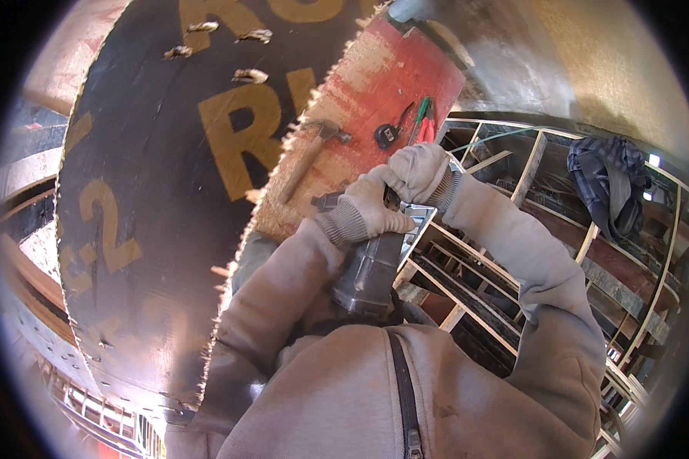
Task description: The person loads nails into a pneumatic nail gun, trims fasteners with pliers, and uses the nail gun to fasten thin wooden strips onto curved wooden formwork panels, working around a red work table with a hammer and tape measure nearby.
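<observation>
Both my hands wear pale work gloves and meet in front of my chest on a dark grey power tool (366, 279). My left hand (371, 205) is closed around its upper part. Curled fingers of my right hand (419, 172) press at the tool's top end, right beside the left; what exactly they grip there is hidden. The tool's wide end points down toward my belly, and its exact kind does not show. Just beyond my hands, a hammer (308, 161), a black tape measure (386, 136) and red-handled pliers (426, 130) lie on a worn red board (367, 84).
A green-handled tool (422, 111) lies by the pliers. A large dark panel (153, 191) with ragged, splintered edges and yellow lettering rises at the left. Right of me spreads a timber framework (528, 168) with gaps; a dark checked garment (608, 180) hangs over it.
</observation>
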`<state>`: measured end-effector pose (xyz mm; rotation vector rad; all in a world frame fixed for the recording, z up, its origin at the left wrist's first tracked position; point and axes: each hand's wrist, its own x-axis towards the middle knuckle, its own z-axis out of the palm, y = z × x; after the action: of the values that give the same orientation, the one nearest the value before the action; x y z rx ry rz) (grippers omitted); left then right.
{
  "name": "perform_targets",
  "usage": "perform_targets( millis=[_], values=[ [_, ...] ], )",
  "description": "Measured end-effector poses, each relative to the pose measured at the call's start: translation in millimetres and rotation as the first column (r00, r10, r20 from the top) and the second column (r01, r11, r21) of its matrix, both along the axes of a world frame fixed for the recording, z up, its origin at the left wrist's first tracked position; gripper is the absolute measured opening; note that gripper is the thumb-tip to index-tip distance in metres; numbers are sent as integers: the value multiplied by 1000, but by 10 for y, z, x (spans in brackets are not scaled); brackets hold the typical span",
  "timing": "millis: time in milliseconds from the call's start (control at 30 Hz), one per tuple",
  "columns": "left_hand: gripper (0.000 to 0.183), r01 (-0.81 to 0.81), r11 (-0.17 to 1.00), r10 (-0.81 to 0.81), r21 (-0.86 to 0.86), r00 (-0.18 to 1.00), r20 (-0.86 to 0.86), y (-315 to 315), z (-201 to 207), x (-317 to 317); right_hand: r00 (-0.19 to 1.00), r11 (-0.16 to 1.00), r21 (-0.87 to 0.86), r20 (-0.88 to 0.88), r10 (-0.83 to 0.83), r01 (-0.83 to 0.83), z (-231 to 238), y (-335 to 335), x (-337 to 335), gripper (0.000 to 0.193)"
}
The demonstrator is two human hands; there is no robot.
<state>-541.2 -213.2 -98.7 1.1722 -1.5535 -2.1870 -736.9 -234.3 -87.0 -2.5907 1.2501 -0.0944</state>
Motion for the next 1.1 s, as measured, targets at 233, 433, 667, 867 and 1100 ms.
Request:
perform_targets(
  millis=[233, 433, 667, 867, 1100],
  values=[
    [68, 4, 998, -1, -62, 999, 45, 70, -29, -36, 862, 880, 134, -180, 475, -457, 25, -344, -4, 25],
    [111, 10, 996, -24, -94, 988, -150, 34, -129, 58, 860, 875, 99, -266, -436, 474, 577, -298, 54, 61],
    [114, 51, 999, -45, 13, 951, -304, 31, -319, 51, 851, 648, 552, -352, -390, 525, 587, -301, 260, 43],
    [125, -52, 994, 14, -100, 936, -351, 107, -472, 89, 926, 918, 391, -317, 205, -70, 679, -132, 111, 22],
    [134, 7, 1000, -13, -19, 941, -338, 125, -510, 115, 676, 505, 561, -137, -725, 656, 723, 124, 49, 35]
  ],
)
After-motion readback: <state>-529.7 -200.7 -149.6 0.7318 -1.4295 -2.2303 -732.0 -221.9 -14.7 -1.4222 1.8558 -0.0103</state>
